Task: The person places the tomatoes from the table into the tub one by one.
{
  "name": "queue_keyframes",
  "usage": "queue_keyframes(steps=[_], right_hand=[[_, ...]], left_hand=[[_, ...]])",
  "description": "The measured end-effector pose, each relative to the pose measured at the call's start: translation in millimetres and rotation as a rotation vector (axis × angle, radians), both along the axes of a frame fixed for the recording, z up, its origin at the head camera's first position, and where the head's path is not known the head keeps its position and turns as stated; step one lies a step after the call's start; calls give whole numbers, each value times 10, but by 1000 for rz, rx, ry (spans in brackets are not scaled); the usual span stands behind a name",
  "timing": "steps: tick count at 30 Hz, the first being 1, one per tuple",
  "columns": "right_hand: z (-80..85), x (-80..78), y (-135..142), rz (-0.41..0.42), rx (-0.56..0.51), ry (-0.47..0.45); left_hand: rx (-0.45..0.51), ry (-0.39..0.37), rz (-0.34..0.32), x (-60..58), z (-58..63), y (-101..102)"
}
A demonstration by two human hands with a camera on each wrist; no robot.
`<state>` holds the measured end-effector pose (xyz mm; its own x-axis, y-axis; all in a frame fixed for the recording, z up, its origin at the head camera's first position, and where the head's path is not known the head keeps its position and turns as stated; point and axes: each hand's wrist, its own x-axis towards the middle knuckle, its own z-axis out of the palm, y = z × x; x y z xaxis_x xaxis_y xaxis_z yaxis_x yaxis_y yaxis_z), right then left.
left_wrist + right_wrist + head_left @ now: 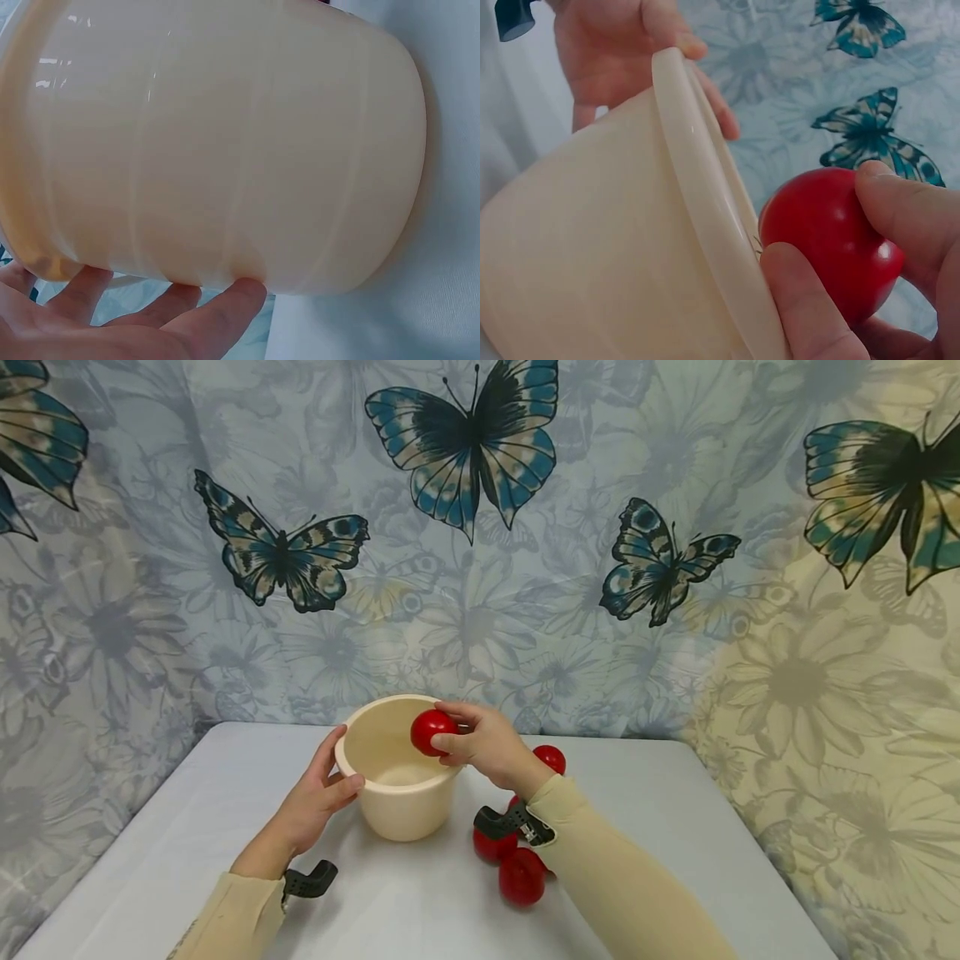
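Note:
A cream plastic bucket [407, 814] stands on the table, its open mouth showing in the head view. My left hand [309, 803] holds its left side, thumb at the rim and fingers along the outer wall [225, 150]. Over the right part of the mouth, my right hand [491, 747] pinches a glossy red tomato [431, 732] between thumb and fingers. Close up in the right wrist view, the tomato [829, 232] is beside the bucket's rim [705, 187]. The inside of the bucket that shows is bare; its near inner bottom is hidden.
Several more red tomatoes [522, 878] lie on the white table [637, 827] right of the bucket, partly covered by my right wrist and its black strap [495, 822]. A butterfly-patterned cloth [480, 610] hangs behind the table's back edge.

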<state>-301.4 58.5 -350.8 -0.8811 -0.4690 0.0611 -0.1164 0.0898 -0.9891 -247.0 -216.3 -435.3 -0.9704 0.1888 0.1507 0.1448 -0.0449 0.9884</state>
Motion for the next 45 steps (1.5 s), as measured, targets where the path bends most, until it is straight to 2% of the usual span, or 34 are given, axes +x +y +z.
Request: queue_keyframes(steps=[7,15,22,27,30,34,40,45], right_hand=[[26,8,-3,-16,9,-13],[18,2,-1,-50,-52,-67],[9,14,23,-29,-98,-63],[-25,48,124,-22,-203,-56],[-69,158,310,-26,-319,-49],[-180,355,698,-39,-419,-38],[-418,552,1339,-22,-420,19],[-618,655,1746,-1,-381,40]], left_hand=[[8,8,-2,15,19,7],[6,1,7,17,24,21],[-1,3,10,32,59,21],[2,16,2,35,60,22],[-9,4,8,46,34,20],[-4,-10,9,40,-13,27],[4,18,3,15,-33,18],[9,18,9,13,-44,19]])
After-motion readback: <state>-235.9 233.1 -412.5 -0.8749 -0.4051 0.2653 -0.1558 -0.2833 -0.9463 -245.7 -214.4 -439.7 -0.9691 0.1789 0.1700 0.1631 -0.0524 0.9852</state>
